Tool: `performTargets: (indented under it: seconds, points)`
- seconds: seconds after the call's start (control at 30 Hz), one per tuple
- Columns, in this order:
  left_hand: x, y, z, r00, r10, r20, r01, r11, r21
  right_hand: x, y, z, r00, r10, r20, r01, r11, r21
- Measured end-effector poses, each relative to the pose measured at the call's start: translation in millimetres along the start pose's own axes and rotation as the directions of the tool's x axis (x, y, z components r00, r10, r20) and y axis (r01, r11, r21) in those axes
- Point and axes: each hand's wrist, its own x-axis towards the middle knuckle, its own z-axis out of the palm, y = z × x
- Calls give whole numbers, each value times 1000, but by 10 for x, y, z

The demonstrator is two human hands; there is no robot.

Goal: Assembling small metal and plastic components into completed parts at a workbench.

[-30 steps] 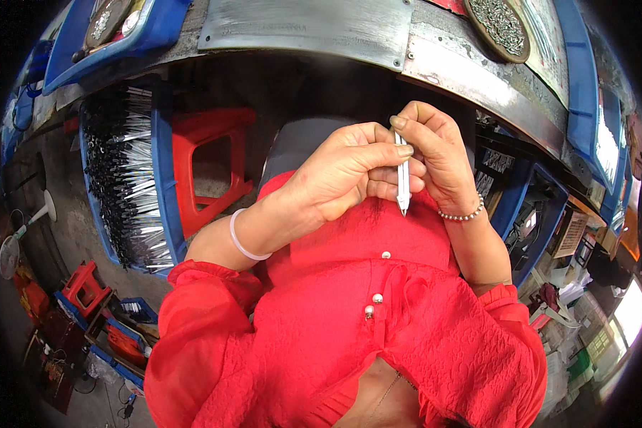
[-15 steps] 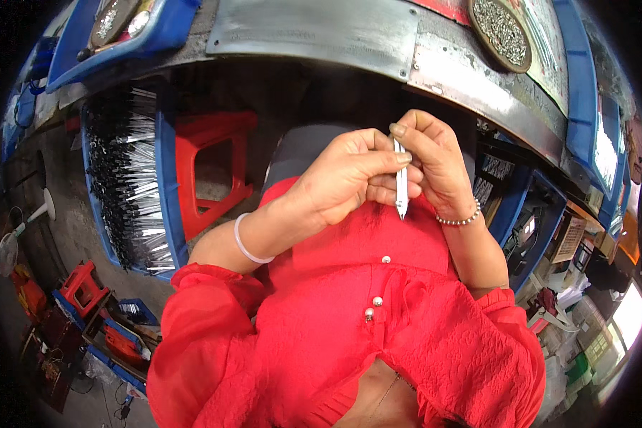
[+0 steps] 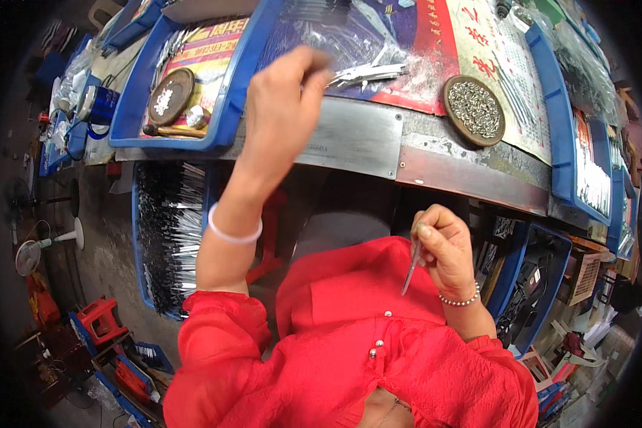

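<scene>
My left hand (image 3: 284,107) is raised over the bench, its fingers blurred and partly hidden, so I cannot tell whether it grips anything. Just right of those fingers lies a small pile of flat silver metal pieces (image 3: 369,73). My right hand (image 3: 446,246) is lower, over my lap, with thumb and fingers pinched on a thin grey metal strip (image 3: 410,269) that points down toward me. On the bench, a round brown dish (image 3: 452,118) holds many tiny shiny metal parts.
At left on the bench sits a blue tray (image 3: 228,107) containing a small dish (image 3: 185,78) of white bits. Below it, a blue crate (image 3: 141,250) is packed with black and silver strips. Another blue tray (image 3: 553,107) stands right. The bench's metal edge (image 3: 357,139) runs between my hands.
My hands were together over my lap on a pointed silver piece; they have parted. The left has moved up and forward to the bench; the right stays low with a thin strip.
</scene>
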Motion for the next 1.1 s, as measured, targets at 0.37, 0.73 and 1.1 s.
performTargets:
  seconds: [0.37,0.73,1.1]
  points:
    - [492,-675,337,995,94,-16,-59,738,672,-78,12,-179,999,46,11,-47,995,86]
    - [468,-152,397,929,-98,357,-57,915,400,-46,61,-229,988,136,75,-142,987,73]
    - [541,-217,457,865,56,499,-294,862,412,-85,157,-217,979,172,111,-173,985,3]
